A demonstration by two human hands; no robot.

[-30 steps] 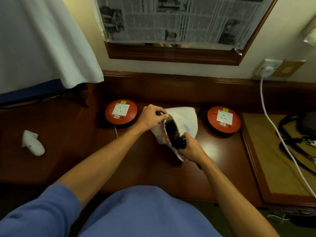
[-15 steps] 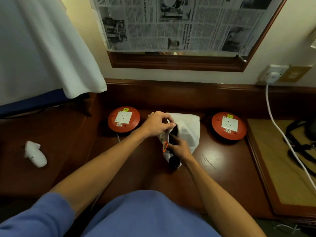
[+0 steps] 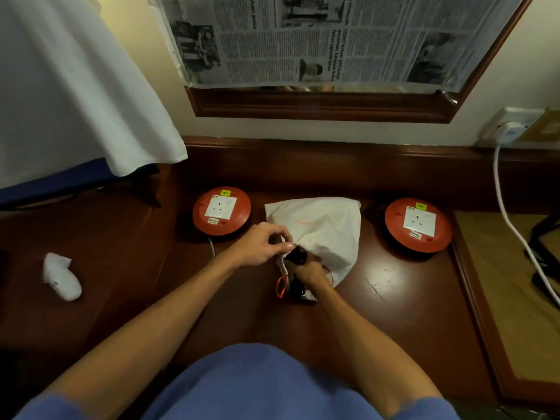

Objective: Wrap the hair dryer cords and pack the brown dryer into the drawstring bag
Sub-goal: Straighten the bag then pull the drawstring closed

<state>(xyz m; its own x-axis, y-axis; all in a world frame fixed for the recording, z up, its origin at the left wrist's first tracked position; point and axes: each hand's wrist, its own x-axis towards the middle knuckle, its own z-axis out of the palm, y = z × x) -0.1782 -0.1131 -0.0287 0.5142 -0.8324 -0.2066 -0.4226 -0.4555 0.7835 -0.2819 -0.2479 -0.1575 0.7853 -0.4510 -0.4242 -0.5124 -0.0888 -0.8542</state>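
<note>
Head cam is looking down at a big dark wooden desk [image 3: 394,313] that fills most of the shot, with a white sheet [image 3: 66,86] draped over something at the upper left and a wood-framed mirror [image 3: 321,106] on the wall covered with newspaper [image 3: 318,40]. On the right there's a tan mat [image 3: 512,298] set into the desktop, and a white cable [image 3: 509,219] runs down across it from a wall plug [image 3: 509,133]. Middle of the desk is the white drawstring bag [image 3: 327,234], lying flat-ish between two red round socket reels, the left reel [image 3: 221,210] and the right reel [image 3: 418,224], close to both but not touching as far as I can see. The left hand [image 3: 260,245] has its fingers curled, pinching the gathered rim at the bag's mouth. The right hand [image 3: 309,272] is wrapped around the dark hair dryer [image 3: 298,256], which is at the mouth of the bag, mostly hidden, so can't really say how far in it is. An orange drawstring [image 3: 280,287] loops out on the desk just below the opening. Way off to the left, well apart from everything, sits a small white bundle [image 3: 60,277] on the desk, too blurry to say what it is.
</note>
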